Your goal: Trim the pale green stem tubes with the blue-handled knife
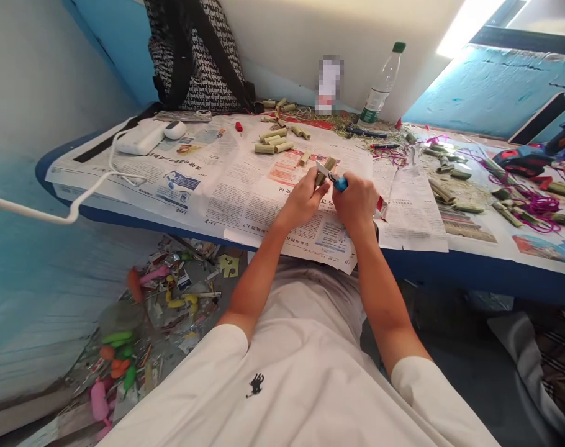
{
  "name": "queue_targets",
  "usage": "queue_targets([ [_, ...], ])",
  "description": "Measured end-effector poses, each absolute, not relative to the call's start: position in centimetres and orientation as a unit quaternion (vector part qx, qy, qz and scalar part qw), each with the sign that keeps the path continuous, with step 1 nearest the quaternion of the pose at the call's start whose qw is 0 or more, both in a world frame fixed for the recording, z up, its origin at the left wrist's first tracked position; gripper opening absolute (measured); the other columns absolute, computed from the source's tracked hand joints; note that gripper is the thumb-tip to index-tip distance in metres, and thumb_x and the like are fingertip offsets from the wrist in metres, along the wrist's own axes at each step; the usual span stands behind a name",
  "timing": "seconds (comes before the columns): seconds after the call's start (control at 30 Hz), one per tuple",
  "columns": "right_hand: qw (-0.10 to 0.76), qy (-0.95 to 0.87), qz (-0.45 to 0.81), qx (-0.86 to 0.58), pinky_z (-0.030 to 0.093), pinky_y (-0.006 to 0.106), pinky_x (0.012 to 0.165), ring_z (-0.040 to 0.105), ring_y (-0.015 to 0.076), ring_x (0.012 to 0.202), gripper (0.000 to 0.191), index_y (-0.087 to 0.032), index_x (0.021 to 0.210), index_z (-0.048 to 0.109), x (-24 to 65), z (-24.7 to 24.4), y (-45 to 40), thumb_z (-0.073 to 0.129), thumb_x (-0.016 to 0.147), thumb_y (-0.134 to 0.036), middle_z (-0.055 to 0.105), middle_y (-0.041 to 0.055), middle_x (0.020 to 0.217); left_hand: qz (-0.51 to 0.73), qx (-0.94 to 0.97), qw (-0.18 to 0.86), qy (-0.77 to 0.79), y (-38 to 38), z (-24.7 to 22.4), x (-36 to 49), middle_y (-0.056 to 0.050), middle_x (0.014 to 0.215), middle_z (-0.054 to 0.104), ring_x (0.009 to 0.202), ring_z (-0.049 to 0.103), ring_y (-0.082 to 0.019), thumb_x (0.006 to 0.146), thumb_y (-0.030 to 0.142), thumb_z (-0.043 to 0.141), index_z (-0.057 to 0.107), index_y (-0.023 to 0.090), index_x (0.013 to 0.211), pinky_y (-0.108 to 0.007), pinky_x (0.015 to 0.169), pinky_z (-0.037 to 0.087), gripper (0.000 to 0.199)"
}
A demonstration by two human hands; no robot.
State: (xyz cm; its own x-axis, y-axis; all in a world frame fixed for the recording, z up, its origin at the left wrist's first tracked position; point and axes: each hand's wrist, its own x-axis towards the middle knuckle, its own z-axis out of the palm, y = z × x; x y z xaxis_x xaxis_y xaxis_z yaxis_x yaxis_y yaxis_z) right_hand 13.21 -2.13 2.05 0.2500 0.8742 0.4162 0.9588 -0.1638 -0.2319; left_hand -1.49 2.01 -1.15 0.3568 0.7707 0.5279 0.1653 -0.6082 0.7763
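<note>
A short, greenish bamboo piece (329, 164) is gripped in my left hand (302, 200), its far end sticking out past the fingers. My right hand (358, 200) is closed around the blue handle of a knife (341, 184). The knife's blade lies against or just over the bamboo; exact contact is too small to tell. Both hands are close together above the newspaper (245, 202) near the table's front edge. Just beyond them lies a small bamboo piece (305, 158). Farther back, several cut bamboo pieces (274, 149) are grouped together.
A white power strip (141, 138) with a cable is on the left, before a patterned backpack (208, 59). A plastic bottle (382, 90) stands at the back amid shavings. Purple string (541, 208), bamboo pieces and a power drill (527, 160) occupy the right. Balloons (119, 366) and litter cover the floor.
</note>
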Motion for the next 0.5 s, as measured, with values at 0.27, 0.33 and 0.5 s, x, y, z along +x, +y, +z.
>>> queue_targets([
  [0.27, 0.214, -0.617, -0.092, -0.752, 0.029, 0.033, 0.07, 0.058, 0.0239, 0.08, 0.029, -0.019, 0.093, 0.07, 13.22, 1.61, -1.97, 0.046, 0.102, -0.033, 0.07, 0.0119, 0.088, 0.464, 0.753, 0.33, 0.33, 1.82, -1.01, -1.45, -0.007, 0.098, 0.069, 0.095, 0.067, -0.022, 0.104, 0.035, 0.051, 0.058, 0.024, 0.119, -0.036, 0.088, 0.051, 0.021],
  [0.33, 0.211, -0.615, -0.093, -0.754, 0.029, 0.033, 0.07, 0.058, 0.0238, 0.08, 0.03, -0.019, 0.093, 0.07, 13.19, 1.65, -2.02, 0.046, 0.102, -0.034, 0.071, 0.0123, 0.088, 0.462, 0.753, 0.331, 0.333, 1.72, -1.0, -1.44, -0.006, 0.096, 0.069, 0.096, 0.067, -0.023, 0.104, 0.034, 0.049, 0.058, 0.024, 0.119, -0.035, 0.087, 0.049, 0.021],
  [0.5, 0.212, -0.612, -0.098, -0.756, 0.027, 0.033, 0.068, 0.056, 0.0231, 0.078, 0.036, -0.018, 0.088, 0.067, 13.24, 1.63, -2.01, 0.042, 0.105, -0.037, 0.068, 0.0125, 0.084, 0.471, 0.75, 0.297, 0.357, 1.04, -0.7, -1.31, -0.002, 0.077, 0.06, 0.074, 0.06, -0.019, 0.104, 0.037, 0.049, 0.057, 0.024, 0.106, -0.032, 0.071, 0.044, 0.016],
])
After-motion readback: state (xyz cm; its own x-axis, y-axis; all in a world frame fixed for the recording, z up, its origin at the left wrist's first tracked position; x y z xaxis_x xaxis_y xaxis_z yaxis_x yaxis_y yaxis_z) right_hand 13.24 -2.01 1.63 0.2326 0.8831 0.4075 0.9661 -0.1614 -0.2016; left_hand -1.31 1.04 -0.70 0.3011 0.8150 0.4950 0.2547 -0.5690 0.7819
